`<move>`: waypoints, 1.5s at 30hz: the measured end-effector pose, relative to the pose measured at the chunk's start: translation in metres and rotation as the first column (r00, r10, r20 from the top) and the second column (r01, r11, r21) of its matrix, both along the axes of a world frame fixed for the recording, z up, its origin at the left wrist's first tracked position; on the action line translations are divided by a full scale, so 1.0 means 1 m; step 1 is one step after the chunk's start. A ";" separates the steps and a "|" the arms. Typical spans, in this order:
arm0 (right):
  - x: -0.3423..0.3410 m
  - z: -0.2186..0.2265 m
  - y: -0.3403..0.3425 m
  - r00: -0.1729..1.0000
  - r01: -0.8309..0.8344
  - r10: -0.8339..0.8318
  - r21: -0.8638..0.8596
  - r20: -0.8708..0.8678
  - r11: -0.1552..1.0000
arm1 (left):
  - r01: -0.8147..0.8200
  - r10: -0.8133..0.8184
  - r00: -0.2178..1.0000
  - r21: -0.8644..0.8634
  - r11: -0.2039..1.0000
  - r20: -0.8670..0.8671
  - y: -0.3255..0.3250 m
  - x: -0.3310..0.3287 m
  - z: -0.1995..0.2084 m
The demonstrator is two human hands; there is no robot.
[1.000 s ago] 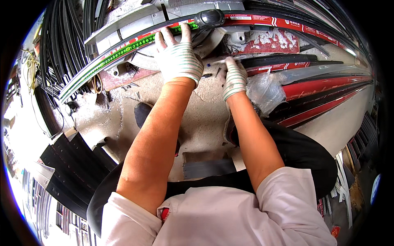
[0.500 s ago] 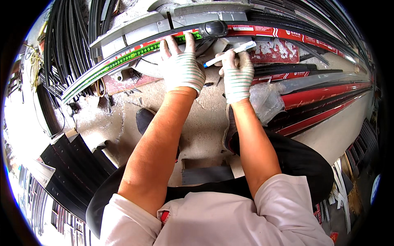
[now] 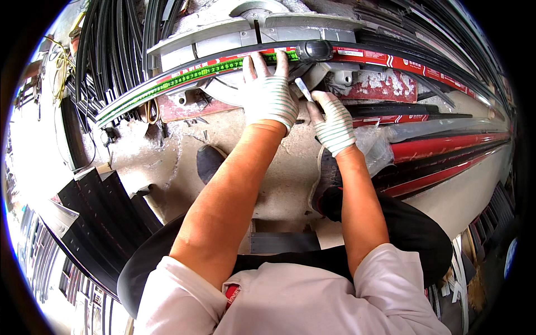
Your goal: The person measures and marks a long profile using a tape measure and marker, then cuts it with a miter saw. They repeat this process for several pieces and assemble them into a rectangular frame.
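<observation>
A long black profile with red printed film (image 3: 413, 62) lies across the far side, bending with the lens. Along it runs the green blade of a tape measure (image 3: 195, 75), whose dark case (image 3: 314, 51) sits on the profile. My left hand (image 3: 272, 100), in a white striped glove, is open, its outstretched fingers laid on the blade just left of the case. To its right, my gloved right hand (image 3: 335, 124) is shut on a white marker pen (image 3: 303, 89). The pen points up toward the profile, apart from it; its lower end is hidden by my fingers.
Under the profile stands a grey metal machine base with a fence (image 3: 209, 39) on a red, chip-strewn board (image 3: 385, 86). Bundles of black strips (image 3: 106, 50) lie at the far left. Red and black profiles (image 3: 446, 146) lie at right; dark panels (image 3: 100, 204) at near left.
The marker pen has swung from lying crosswise, blue tip to the left, to pointing up and away from me. My right hand has drawn slightly nearer me; my left stays on the tape.
</observation>
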State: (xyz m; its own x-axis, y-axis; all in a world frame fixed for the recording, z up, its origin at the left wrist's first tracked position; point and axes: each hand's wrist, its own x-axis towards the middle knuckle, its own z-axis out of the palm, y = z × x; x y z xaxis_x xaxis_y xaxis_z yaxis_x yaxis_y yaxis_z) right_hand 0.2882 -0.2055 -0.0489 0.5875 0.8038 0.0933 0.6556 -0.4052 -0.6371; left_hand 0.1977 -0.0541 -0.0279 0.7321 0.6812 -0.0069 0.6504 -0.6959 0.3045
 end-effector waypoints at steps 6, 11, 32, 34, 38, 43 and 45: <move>0.016 0.011 0.004 0.993 -0.105 0.098 -0.117 -0.065 0.988 | 0.011 -0.009 0.998 0.033 0.999 -0.056 0.000 0.000 0.000; 0.028 0.039 0.021 0.962 -0.144 0.110 -0.122 -0.249 0.982 | -0.011 0.013 0.999 0.050 0.999 -0.036 0.000 0.000 -0.009; 0.013 0.037 0.054 0.583 0.422 -0.256 0.019 -0.771 0.906 | -0.024 0.024 1.000 -0.011 1.000 -0.015 -0.001 0.004 0.000; 0.019 0.036 0.051 0.571 0.347 -0.195 0.019 -0.797 0.938 | -0.024 0.023 1.000 -0.009 1.000 -0.007 -0.001 0.003 -0.001; 0.035 0.034 0.047 0.547 0.194 -0.059 0.058 -0.835 0.979 | -0.016 0.016 1.000 -0.005 1.000 0.018 0.000 0.001 -0.004; 0.034 0.037 0.052 0.551 0.220 -0.134 -0.011 -0.824 0.976 | -0.015 0.015 0.999 -0.001 1.000 0.037 0.000 0.002 -0.003; 0.030 0.041 0.055 0.548 0.269 -0.203 -0.058 -0.811 0.961 | -0.017 0.018 1.000 -0.009 1.000 0.025 0.000 0.002 -0.003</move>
